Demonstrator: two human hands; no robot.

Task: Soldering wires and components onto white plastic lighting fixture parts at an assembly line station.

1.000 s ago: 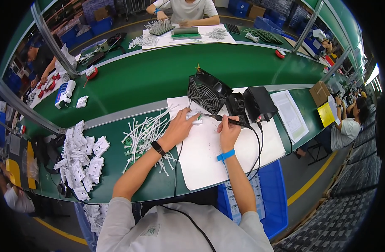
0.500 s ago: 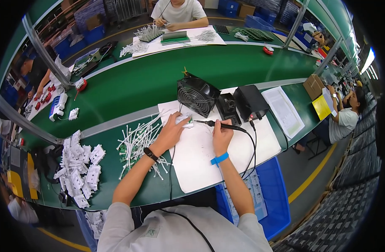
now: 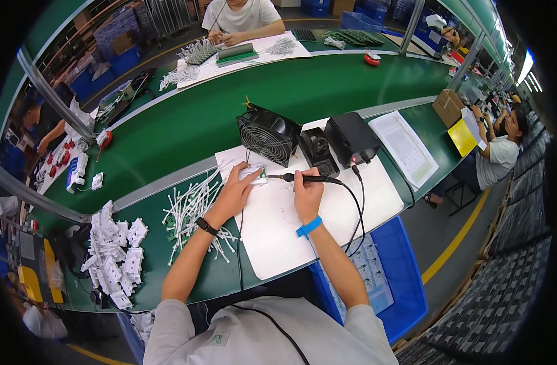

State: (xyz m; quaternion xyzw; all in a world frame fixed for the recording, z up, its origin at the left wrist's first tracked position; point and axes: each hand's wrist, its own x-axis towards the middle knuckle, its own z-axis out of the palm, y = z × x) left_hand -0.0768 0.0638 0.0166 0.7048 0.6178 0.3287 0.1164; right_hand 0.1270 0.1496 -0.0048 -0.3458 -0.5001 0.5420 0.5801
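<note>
My left hand (image 3: 233,191), with a black band on its wrist, holds down a small white plastic housing (image 3: 260,181) with a bit of green circuit board showing in it. The fingers partly cover this piece. A soldering iron (image 3: 318,179) is gripped by my right hand (image 3: 308,199), which wears a blue wrist strap (image 3: 309,227). The iron's tip points left and reaches the edge of the housing; whether it touches the board is too small to tell. Both hands are over a white sheet (image 3: 278,243) on the green bench.
Beyond the hands stand a black fan (image 3: 269,136), an iron holder (image 3: 318,149) and a black power unit (image 3: 352,139). White wires with boards (image 3: 190,210) and a heap of white housings (image 3: 111,258) lie left. A blue bin (image 3: 406,292) sits below right. Papers (image 3: 404,149) lie right.
The whole view has shifted slightly, so the bench things appear farther left. Both hands keep nearly the same hold, with the iron's tip still at the housing.
</note>
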